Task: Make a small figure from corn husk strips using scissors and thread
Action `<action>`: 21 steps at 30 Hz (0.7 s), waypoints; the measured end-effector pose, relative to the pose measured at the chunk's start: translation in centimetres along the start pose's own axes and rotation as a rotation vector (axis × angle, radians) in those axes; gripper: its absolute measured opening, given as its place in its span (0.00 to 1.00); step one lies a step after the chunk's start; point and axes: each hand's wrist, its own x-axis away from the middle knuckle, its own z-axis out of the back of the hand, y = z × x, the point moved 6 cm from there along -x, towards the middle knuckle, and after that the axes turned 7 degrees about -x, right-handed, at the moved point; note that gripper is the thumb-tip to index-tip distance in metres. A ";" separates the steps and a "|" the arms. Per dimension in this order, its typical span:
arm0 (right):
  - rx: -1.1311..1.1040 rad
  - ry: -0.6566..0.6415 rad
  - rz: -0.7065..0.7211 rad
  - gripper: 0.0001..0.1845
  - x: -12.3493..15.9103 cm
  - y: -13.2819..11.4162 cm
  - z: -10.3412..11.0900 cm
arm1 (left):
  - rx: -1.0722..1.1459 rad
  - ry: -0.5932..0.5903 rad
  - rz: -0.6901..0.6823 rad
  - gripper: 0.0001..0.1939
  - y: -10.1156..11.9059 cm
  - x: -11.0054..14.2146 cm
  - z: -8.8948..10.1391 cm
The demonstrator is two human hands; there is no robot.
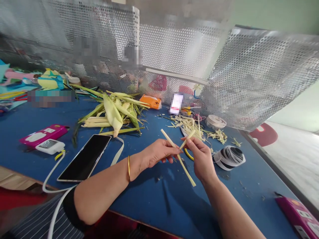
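My left hand (160,152) pinches a long pale corn husk strip (187,174), which slants from upper left down to the right. My right hand (199,156) grips a shorter husk piece (187,138) between thumb and fingers. The two pieces cross where my fingertips meet; whether they are one folded strip or two, I cannot tell. Just beyond my right hand lie shredded husk scraps (191,126), partly over a tool with a yellow handle (188,154). A spool of black and white thread (229,157) is right of that hand.
A heap of corn husks (113,114) lies at the back left. Left of my arm are a phone (86,157), a small white device (50,146) on a cable and a magenta box (45,135). Farther back are an orange packet (151,101), a lit phone (176,103) and a tape roll (215,121).
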 end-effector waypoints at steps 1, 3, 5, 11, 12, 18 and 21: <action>0.039 0.046 0.013 0.18 -0.1 -0.1 0.5 | -0.021 0.020 0.001 0.20 0.0 0.1 0.0; 0.177 0.212 0.099 0.24 -0.1 -0.9 1.7 | -0.084 0.043 0.014 0.20 0.0 0.2 0.0; 0.400 0.313 0.285 0.25 0.4 -2.5 2.0 | -0.143 0.042 0.015 0.18 0.1 0.2 -0.2; 0.719 -0.170 0.474 0.09 1.6 -3.2 -2.0 | -0.338 0.090 -0.050 0.11 -0.3 0.1 -0.5; 0.692 -0.170 0.447 0.10 1.6 -3.0 -2.0 | -0.358 0.083 -0.056 0.12 -0.4 0.1 -0.6; 0.530 -0.046 0.399 0.14 1.1 -2.3 -1.2 | -0.340 0.006 -0.118 0.15 -0.1 0.1 -1.1; 0.620 0.013 0.529 0.11 1.1 -3.3 -0.5 | -0.222 0.038 -0.095 0.13 0.0 0.0 -0.7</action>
